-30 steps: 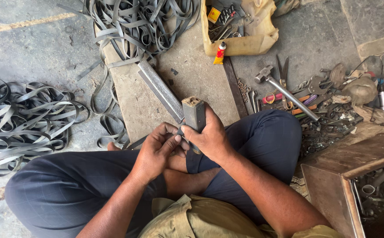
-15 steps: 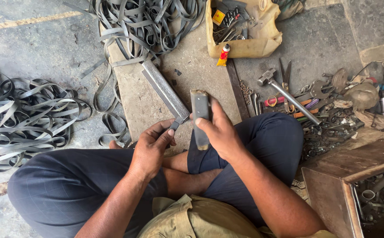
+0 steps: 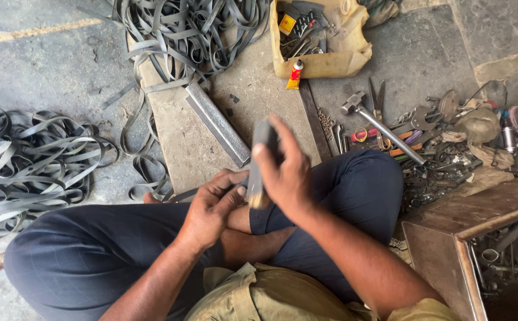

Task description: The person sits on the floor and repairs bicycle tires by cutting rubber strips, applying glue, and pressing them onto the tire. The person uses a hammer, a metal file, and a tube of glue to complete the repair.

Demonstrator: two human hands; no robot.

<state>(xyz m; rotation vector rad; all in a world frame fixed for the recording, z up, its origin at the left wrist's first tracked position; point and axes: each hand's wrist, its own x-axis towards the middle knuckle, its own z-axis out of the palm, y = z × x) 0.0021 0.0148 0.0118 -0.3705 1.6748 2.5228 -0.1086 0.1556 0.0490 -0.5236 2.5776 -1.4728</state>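
Dark navy trousers (image 3: 92,255), olive shirt (image 3: 283,297), bare forearms.

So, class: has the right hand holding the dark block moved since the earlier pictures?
Yes. The right hand with the dark block has risen away from the lap, towards the far end of the stone slab.

Just beyond the fingers I see a grey metal bar (image 3: 218,123) lying on a stone slab (image 3: 253,101). Farther beyond them sit tangled dark strips (image 3: 187,30) and a tan bag of tools (image 3: 324,59); right of them lie a hammer (image 3: 384,128) and scissors (image 3: 378,110).
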